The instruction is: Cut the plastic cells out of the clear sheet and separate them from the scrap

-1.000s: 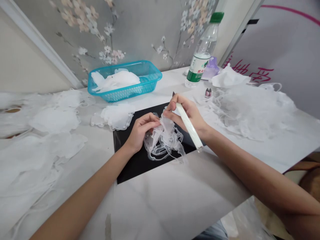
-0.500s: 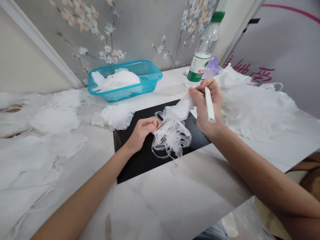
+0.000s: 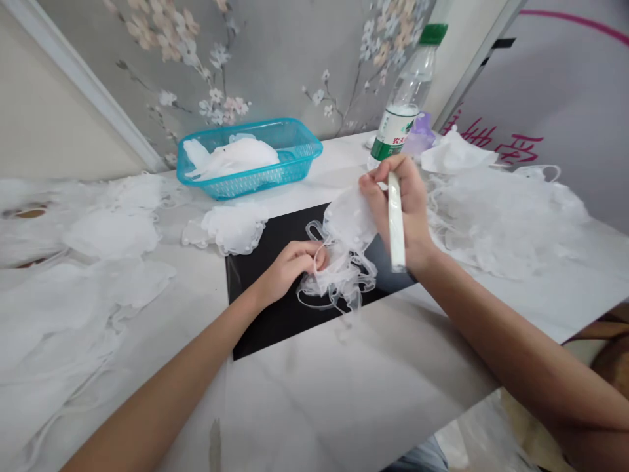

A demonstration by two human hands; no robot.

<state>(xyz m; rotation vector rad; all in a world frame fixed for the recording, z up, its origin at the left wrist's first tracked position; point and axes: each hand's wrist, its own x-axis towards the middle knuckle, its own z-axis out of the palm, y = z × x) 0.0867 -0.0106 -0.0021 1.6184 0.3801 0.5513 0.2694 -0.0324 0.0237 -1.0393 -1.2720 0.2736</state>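
Note:
A piece of sheer white fabric with a scalloped edge (image 3: 350, 219) hangs over a tangle of thin white trimmings (image 3: 339, 278), on a black sheet (image 3: 265, 321). My right hand (image 3: 405, 210) is closed around a flat white stick-like tool (image 3: 396, 226), whose far end is hidden in the fingers. The thumb and forefinger of that hand are at the fabric's upper right edge. My left hand (image 3: 292, 269) is closed at the fabric's lower left, its fingertips partly behind a loop of the sheer strip.
A blue plastic basket (image 3: 304, 167) holding white pieces stands at the back, left of a water bottle (image 3: 393, 128). White fabric pieces lie beside the black sheet (image 3: 236, 226), in a heap at right (image 3: 511, 223), and spread at left (image 3: 113, 229).
My right hand has moved slightly left and down, and the white tool now stands more upright. My left hand has shifted right into the trimmings. The scalloped fabric shows flatter and more spread.

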